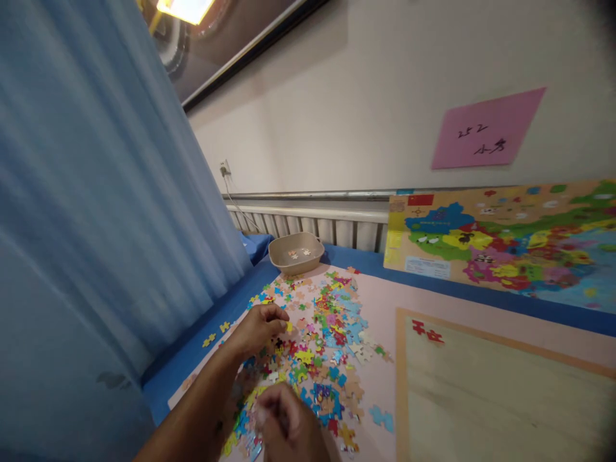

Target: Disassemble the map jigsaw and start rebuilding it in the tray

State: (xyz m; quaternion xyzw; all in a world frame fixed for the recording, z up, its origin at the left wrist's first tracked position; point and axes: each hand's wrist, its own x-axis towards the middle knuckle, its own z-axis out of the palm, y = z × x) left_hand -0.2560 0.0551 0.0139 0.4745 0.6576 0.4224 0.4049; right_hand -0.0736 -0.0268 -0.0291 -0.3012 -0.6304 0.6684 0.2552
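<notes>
Loose jigsaw puzzle pieces (304,356) of many colours lie spread over a pale pink sheet (375,301). My left hand (262,328) is over the left part of the spread, its thumb and fingers pinched on a yellow puzzle piece (289,326). Closer to me, my right hand (291,423) hovers above the near pieces with its fingers curled and thumb drawn in. It is somewhat blurred, and whatever may be between its fingers is hidden.
A beige basin (296,253) with a few pieces stands at the back. On the right lies a framed puzzle board (481,378) with red pieces (427,332) in its corner. A colourful map picture (500,244) leans on the wall. A blue curtain (106,179) hangs at left.
</notes>
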